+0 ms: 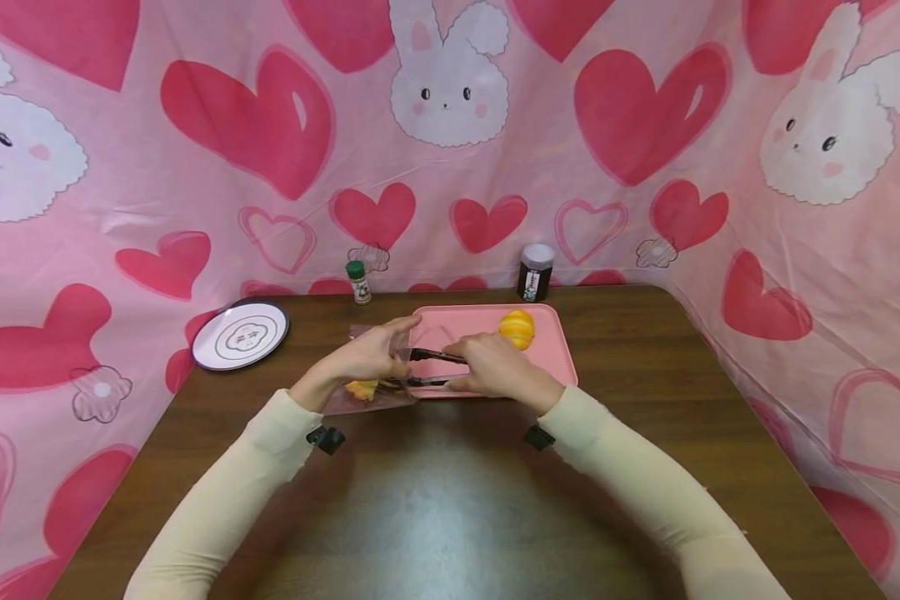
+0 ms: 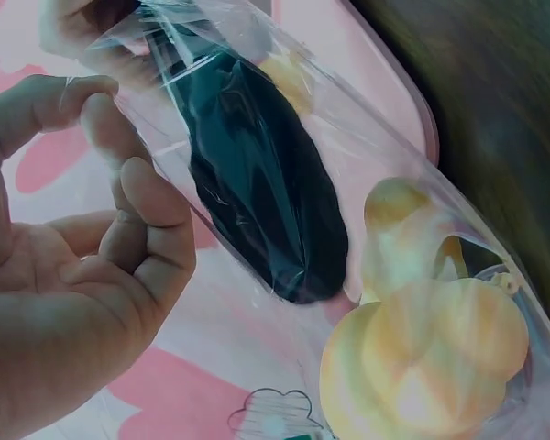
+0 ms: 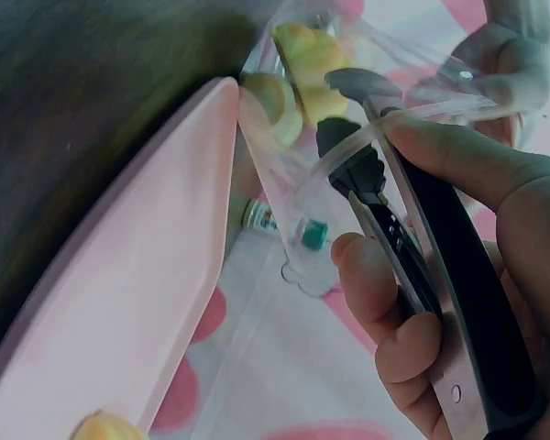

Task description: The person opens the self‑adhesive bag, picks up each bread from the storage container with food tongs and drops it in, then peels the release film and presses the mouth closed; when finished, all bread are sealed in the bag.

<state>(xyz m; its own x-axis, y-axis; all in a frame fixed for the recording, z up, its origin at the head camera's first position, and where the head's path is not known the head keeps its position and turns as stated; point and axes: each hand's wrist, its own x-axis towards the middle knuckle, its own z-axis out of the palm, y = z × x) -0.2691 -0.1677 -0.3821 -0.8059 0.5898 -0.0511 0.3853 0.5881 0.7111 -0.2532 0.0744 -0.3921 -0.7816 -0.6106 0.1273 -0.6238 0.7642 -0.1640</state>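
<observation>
My left hand [image 1: 367,354] pinches the edge of a clear plastic bag [image 1: 390,402] at its mouth, thumb against fingertip in the left wrist view. Inside the bag lie pieces of yellow bread [image 2: 422,357], toward its far end. My right hand [image 1: 495,367] grips black-and-metal tongs [image 3: 477,302], thumb on one arm and curled fingers on the other. The tongs' black heads [image 3: 353,165] reach through the bag's mouth, somewhat spread, apart from the bread. Right of the bag is a pink tray [image 1: 558,354], with a yellow striped bread roll [image 1: 517,329] on it.
A white plate with a dark rim [image 1: 242,335] is at the table's back left. A green-capped shaker [image 1: 359,283] stands behind the bag, and a dark jar with a pale lid [image 1: 536,273] behind the tray. A heart-patterned cloth [image 1: 450,175] surrounds the wooden table [image 1: 435,500].
</observation>
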